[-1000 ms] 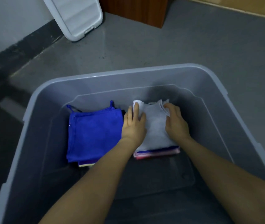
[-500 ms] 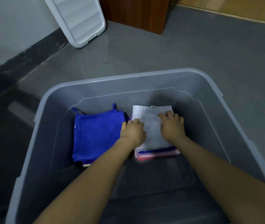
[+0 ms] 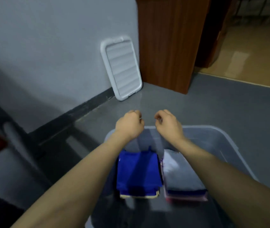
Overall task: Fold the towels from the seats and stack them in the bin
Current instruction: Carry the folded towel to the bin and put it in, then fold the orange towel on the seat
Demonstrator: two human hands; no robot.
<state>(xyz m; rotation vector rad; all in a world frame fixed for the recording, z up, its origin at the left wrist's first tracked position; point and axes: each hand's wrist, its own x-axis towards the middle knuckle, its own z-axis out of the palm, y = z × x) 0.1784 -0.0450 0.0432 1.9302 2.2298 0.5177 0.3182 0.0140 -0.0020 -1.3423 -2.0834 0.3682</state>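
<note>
A grey plastic bin (image 3: 226, 139) stands on the floor below me. Inside it lie two stacks of folded towels: the left one topped by a blue towel (image 3: 137, 171), the right one topped by a white towel (image 3: 178, 173) over blue and pink layers. My left hand (image 3: 130, 125) and my right hand (image 3: 168, 123) hover side by side above the bin's far rim, clear of the towels. Both have their fingers curled in loosely and hold nothing.
A white bin lid (image 3: 122, 67) leans against the grey wall ahead. A brown wooden cabinet (image 3: 167, 41) stands to its right. Grey floor surrounds the bin, and tan flooring (image 3: 252, 63) begins at the far right. Dark furniture shapes sit at the left edge.
Both hands have let go of the white towel and risen out of the bin. My view has tilted up, showing the wall, lid and cabinet.
</note>
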